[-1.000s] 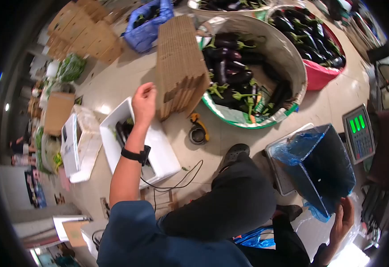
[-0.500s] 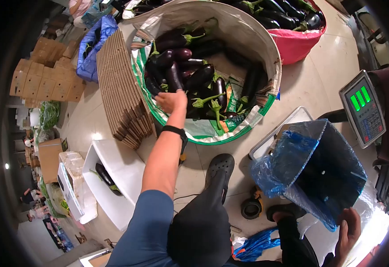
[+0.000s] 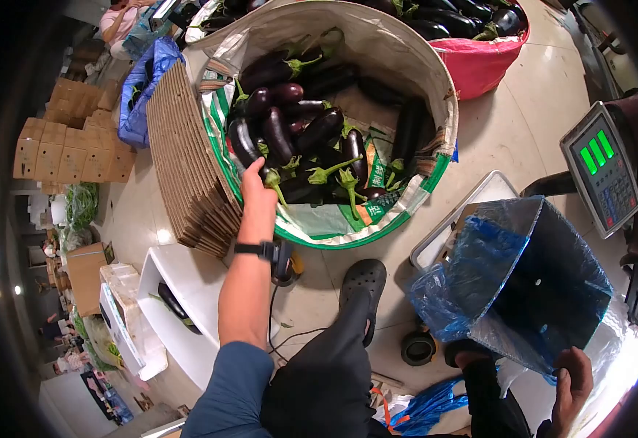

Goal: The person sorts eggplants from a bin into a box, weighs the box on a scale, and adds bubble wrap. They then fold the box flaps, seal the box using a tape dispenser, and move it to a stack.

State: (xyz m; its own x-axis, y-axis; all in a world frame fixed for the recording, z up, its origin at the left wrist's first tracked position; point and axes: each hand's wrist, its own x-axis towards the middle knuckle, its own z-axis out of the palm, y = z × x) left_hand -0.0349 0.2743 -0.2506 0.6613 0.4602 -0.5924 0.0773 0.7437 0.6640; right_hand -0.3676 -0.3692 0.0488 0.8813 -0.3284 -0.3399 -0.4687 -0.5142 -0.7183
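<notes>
My left hand (image 3: 258, 191) reaches over the near left rim of a large white woven bag with green trim (image 3: 330, 239). Its fingers close around the stem end of a dark purple eggplant (image 3: 244, 142) at the bag's left side; part of the grip is hidden. Several more eggplants (image 3: 279, 136) lie heaped beside it. At the lower right, my right hand (image 3: 573, 383) has its fingers curled over the near edge of a tilted box lined with blue plastic (image 3: 505, 292). The box's dark inside faces up and to the right.
Flattened cardboard (image 3: 187, 160) stands left of the bag. A white foam box (image 3: 187, 263) holds an eggplant (image 3: 177, 306). A pink bag of eggplants (image 3: 479, 66) stands behind, and a scale with a lit display (image 3: 600, 168) at right. A tape roll (image 3: 417, 348) lies near my feet.
My left hand has moved left and toward me, from an eggplant in the heap to one by the bag's left wall. The right hand stays at the lined box.
</notes>
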